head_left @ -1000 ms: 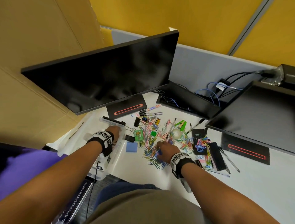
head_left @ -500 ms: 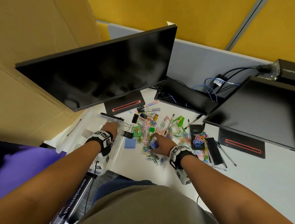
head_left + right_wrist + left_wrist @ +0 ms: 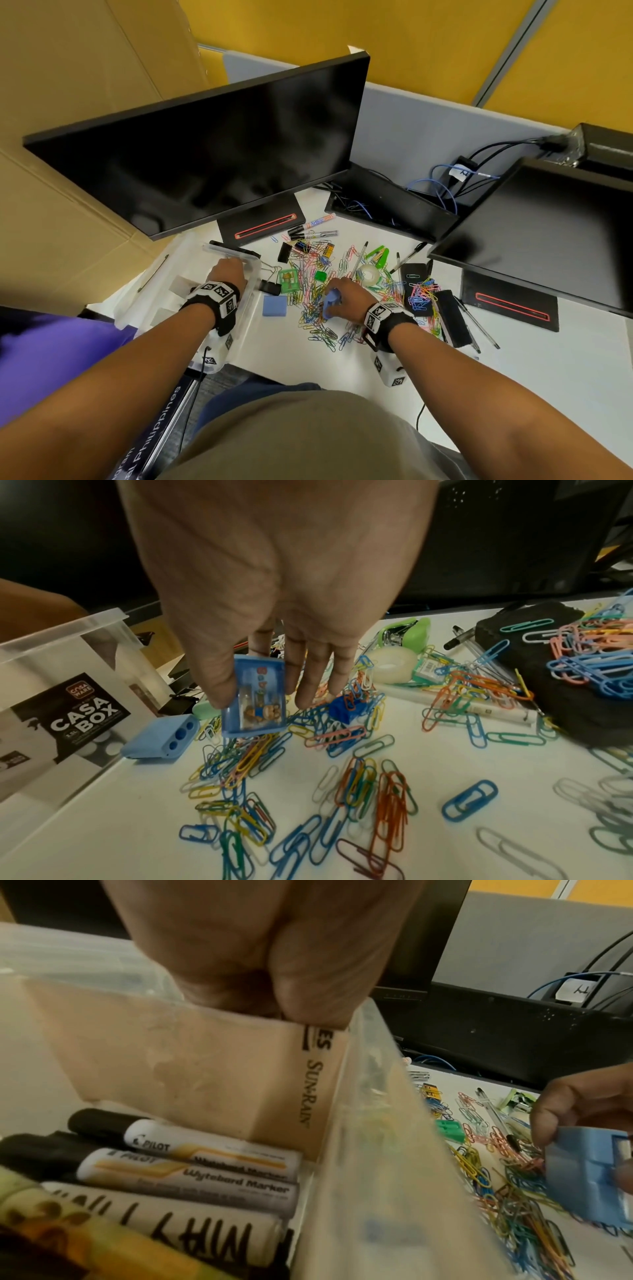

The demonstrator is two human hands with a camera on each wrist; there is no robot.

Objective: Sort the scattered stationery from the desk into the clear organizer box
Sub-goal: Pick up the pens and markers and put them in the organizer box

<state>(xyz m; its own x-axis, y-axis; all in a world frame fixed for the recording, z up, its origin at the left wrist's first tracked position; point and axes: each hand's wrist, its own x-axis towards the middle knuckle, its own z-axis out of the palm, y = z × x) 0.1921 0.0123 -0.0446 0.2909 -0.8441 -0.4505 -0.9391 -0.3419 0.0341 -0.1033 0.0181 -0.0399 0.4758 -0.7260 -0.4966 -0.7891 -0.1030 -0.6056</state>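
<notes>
My right hand (image 3: 274, 593) has just lifted the small blue case (image 3: 255, 699) off the tabletop (image 3: 513, 359) clips, pinching it, box-bound next; my left hand (image 3: 227, 274) grips the organizer box (image 3: 253, 274) rim.

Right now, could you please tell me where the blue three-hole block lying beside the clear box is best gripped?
I would come from straight above and pinch the blue three-hole block across two opposite thin edges, probably the holed face and its back. It lies flat on its broad face, so only the edges offer purchase, and the organizer box stands close beside it, so a sideways reach looks cramped.
</notes>
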